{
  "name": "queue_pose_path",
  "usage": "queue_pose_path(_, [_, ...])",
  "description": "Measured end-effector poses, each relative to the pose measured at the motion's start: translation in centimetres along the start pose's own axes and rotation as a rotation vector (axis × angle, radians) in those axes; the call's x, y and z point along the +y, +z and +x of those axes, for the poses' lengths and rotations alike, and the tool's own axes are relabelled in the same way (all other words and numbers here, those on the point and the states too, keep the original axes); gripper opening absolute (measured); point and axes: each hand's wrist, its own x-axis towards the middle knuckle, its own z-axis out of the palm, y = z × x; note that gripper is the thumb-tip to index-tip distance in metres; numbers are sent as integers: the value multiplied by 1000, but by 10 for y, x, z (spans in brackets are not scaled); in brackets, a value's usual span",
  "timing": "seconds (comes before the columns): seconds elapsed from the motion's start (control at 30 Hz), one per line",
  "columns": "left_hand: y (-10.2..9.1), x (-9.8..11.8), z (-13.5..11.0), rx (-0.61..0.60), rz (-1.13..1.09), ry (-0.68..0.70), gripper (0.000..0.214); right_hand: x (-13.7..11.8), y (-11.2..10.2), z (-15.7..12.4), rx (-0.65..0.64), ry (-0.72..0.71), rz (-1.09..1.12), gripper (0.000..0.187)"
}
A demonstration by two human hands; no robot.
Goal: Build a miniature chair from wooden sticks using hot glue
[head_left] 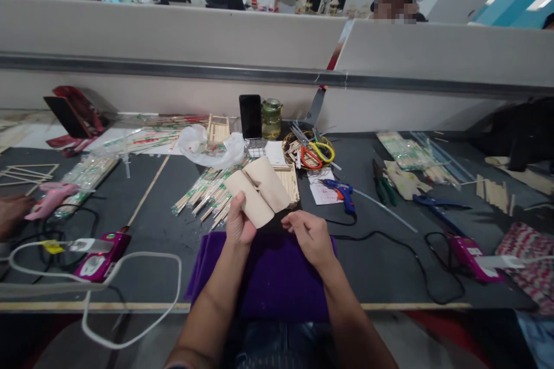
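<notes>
My left hand (239,223) is closed on a pair of tan cardboard tubes (258,191) joined side by side, held tilted above the table. My right hand (310,236) is beside them with fingers curled at the tubes' lower right edge, touching a dark piece there; what it pinches is hidden. Both hands hover over a purple cloth (277,277) spread at the near edge. Behind the tubes lie wrapped bamboo sticks (203,190) and a small flat panel of sticks (289,180).
A blue glue gun (341,191) lies right of centre; a pink one (52,197) is at the left by another person's hand (11,213). A basket with scissors (309,153), a phone on a stand (250,117), a jar (272,118), pliers (383,184), power strips (101,256) and cables.
</notes>
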Motion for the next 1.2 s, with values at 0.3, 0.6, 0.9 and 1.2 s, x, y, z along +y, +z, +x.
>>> queue_pose_path(0.3, [-18, -12, -4, -129, 3, -51, 62, -7, 27, 10, 64, 330, 966, 58])
queue_pose_path(0.6, [-7, -10, 9, -83, -91, -339, 48, -8, 16, 36, 393, 377, 1135, 46])
queue_pose_path(0.9, [-9, 13, 15, -66, -17, -435, 52, 8, -48, 46, 661, 338, 961, 41])
queue_pose_path(1.2, [-19, 15, 16, -57, 146, -402, 62, 3, -25, 22, 619, 102, 393, 42])
